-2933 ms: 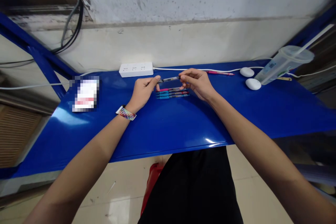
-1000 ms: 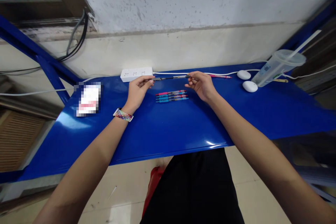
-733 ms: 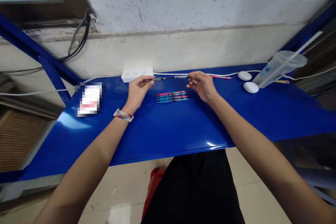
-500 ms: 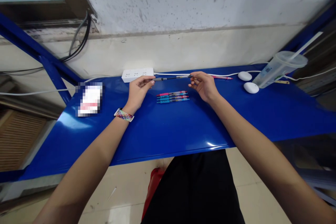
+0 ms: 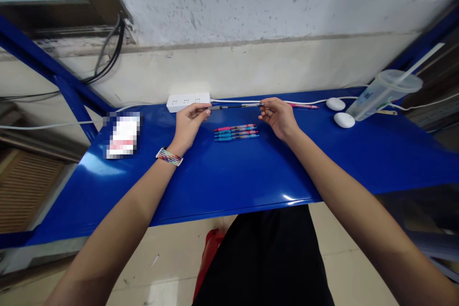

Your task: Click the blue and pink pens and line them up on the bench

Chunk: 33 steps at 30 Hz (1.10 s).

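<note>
My left hand point(image 5: 190, 124) pinches the dark grey grip section of a pen point(image 5: 216, 108) between thumb and fingers. A thin dark pen refill point(image 5: 236, 106) runs rightward from it. My right hand point(image 5: 279, 117) has thumb and forefinger closed on the refill's far end, its other fingers curled loosely. Both hands are just above the blue table point(image 5: 229, 177). Below and between them, several pink and blue pens point(image 5: 236, 132) lie side by side. A pink pen point(image 5: 304, 106) lies beyond my right hand, partly hidden by it. A clear tube-like piece point(image 5: 251, 104) shows behind the refill.
A white power strip point(image 5: 188, 102) with its cable sits against the wall. Two white rounded objects point(image 5: 344, 120) and a translucent cup with a straw point(image 5: 380, 95) stand at the right. A blurred white item point(image 5: 124, 136) lies at the left. Blue frame posts point(image 5: 71, 100) flank the table.
Both hands hold the same pen parts in nearly the same place. The whole view has shifted very slightly.
</note>
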Tool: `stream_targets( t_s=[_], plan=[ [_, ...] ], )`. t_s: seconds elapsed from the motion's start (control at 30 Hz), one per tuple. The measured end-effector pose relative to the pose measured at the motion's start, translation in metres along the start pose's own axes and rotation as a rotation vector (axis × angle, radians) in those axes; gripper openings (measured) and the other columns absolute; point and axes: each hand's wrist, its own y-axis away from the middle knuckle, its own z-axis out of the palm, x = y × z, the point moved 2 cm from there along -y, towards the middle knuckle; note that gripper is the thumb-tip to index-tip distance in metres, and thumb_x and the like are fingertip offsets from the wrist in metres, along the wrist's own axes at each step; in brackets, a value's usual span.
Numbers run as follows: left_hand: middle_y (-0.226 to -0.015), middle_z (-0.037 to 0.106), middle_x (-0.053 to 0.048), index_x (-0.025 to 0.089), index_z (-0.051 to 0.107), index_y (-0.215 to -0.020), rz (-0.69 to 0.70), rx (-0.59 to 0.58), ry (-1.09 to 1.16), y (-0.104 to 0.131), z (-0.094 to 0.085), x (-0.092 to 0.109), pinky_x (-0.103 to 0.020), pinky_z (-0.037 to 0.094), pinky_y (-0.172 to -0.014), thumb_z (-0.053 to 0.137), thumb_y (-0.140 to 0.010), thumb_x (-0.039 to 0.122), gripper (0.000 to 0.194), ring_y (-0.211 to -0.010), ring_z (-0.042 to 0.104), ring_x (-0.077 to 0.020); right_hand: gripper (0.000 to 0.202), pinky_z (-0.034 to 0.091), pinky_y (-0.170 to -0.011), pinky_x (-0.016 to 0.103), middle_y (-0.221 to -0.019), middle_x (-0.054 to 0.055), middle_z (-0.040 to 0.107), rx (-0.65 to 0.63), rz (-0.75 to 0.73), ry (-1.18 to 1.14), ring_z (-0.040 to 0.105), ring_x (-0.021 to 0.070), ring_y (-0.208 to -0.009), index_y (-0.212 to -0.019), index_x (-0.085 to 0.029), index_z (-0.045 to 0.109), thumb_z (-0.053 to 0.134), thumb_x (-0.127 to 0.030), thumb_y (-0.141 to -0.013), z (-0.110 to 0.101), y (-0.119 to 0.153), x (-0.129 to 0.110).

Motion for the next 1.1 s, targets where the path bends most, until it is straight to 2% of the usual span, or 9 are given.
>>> stream_targets(
  t_s=[0.37, 0.47, 0.53, 0.67, 0.77, 0.83, 0.97, 1.03, 1.1],
  plan=[
    [-0.096, 0.085, -0.005, 0.025, 0.089, -0.106, 0.012, -0.032, -0.012, 0.001, 0.001, 0.001, -0.033, 0.064, -0.084, 0.085, -0.087, 0.022, 0.02, -0.086, 0.076, -0.0177, 0.008, 0.062, -0.066, 0.03, -0.073, 0.001, 0.068, -0.002, -0.03, 0.055, 0.062, 0.0136, -0.066, -0.083, -0.022, 0.075, 0.074, -0.018, -0.076, -0.001, -0.002, 0.003],
    [-0.094, 0.085, -0.005, 0.025, 0.089, -0.105, 0.008, -0.058, -0.031, 0.004, 0.005, 0.005, -0.034, 0.063, -0.084, 0.085, -0.088, 0.025, 0.018, -0.085, 0.076, -0.0179, 0.007, 0.063, -0.067, 0.031, -0.074, 0.001, 0.07, -0.064, -0.065, 0.081, 0.064, 0.0143, -0.068, -0.082, -0.022, 0.078, 0.08, -0.021, -0.075, 0.002, 0.001, 0.004],
    [-0.091, 0.085, -0.006, 0.024, 0.088, -0.096, 0.014, -0.102, -0.082, 0.006, 0.008, 0.009, -0.033, 0.062, -0.082, 0.082, -0.093, 0.032, 0.011, -0.083, 0.075, -0.0178, 0.01, 0.064, -0.07, 0.033, -0.077, 0.001, 0.073, -0.141, -0.099, 0.12, 0.066, 0.0146, -0.068, -0.084, -0.023, 0.081, 0.085, -0.024, -0.075, 0.006, 0.004, 0.005],
    [-0.07, 0.074, -0.004, 0.022, 0.074, -0.069, 0.057, -0.176, -0.217, 0.009, 0.011, 0.016, -0.031, 0.056, -0.073, 0.065, -0.108, 0.046, 0.047, -0.069, 0.068, -0.0156, 0.02, 0.065, -0.072, 0.035, -0.082, 0.001, 0.077, -0.226, -0.146, 0.178, 0.07, 0.0151, -0.068, -0.089, -0.024, 0.085, 0.093, -0.033, -0.073, 0.011, 0.008, 0.007],
    [-0.059, 0.063, -0.002, 0.022, 0.065, -0.062, 0.086, -0.18, -0.266, 0.01, 0.011, 0.017, -0.031, 0.05, -0.066, 0.058, -0.112, 0.05, 0.057, -0.061, 0.059, -0.0144, 0.024, 0.065, -0.073, 0.035, -0.084, 0.002, 0.078, -0.237, -0.156, 0.188, 0.072, 0.0156, -0.069, -0.091, -0.024, 0.086, 0.096, -0.035, -0.072, 0.011, 0.008, 0.007],
    [-0.065, 0.067, -0.002, 0.022, 0.07, -0.067, 0.087, -0.181, -0.257, 0.01, 0.012, 0.017, -0.031, 0.051, -0.069, 0.063, -0.109, 0.047, 0.049, -0.065, 0.062, -0.0146, 0.023, 0.065, -0.072, 0.035, -0.083, 0.002, 0.078, -0.238, -0.147, 0.178, 0.071, 0.0155, -0.069, -0.09, -0.024, 0.086, 0.096, -0.034, -0.072, 0.011, 0.008, 0.007],
    [-0.083, 0.077, -0.003, 0.023, 0.079, -0.091, 0.068, -0.187, -0.14, 0.009, 0.014, 0.017, -0.031, 0.055, -0.077, 0.076, -0.099, 0.036, 0.015, -0.077, 0.069, -0.0158, 0.019, 0.067, -0.077, 0.037, -0.082, 0.002, 0.078, -0.216, -0.15, 0.134, 0.071, 0.0156, -0.07, -0.082, -0.023, 0.085, 0.096, -0.031, -0.07, 0.011, 0.007, 0.007],
    [-0.08, 0.076, -0.003, 0.023, 0.078, -0.092, 0.063, -0.189, -0.125, 0.009, 0.013, 0.018, -0.031, 0.055, -0.076, 0.075, -0.1, 0.037, 0.016, -0.076, 0.068, -0.0158, 0.02, 0.069, -0.081, 0.039, -0.083, 0.002, 0.079, -0.216, -0.166, 0.139, 0.072, 0.0162, -0.072, -0.084, -0.022, 0.085, 0.097, -0.033, -0.071, 0.011, 0.007, 0.007],
    [-0.073, 0.071, -0.002, 0.023, 0.075, -0.084, 0.067, -0.19, -0.166, 0.009, 0.013, 0.018, -0.031, 0.054, -0.074, 0.07, -0.105, 0.041, 0.028, -0.072, 0.065, -0.0151, 0.024, 0.069, -0.081, 0.04, -0.084, 0.003, 0.079, -0.232, -0.176, 0.156, 0.073, 0.0167, -0.072, -0.089, -0.022, 0.086, 0.098, -0.035, -0.073, 0.012, 0.008, 0.007]
  ],
)
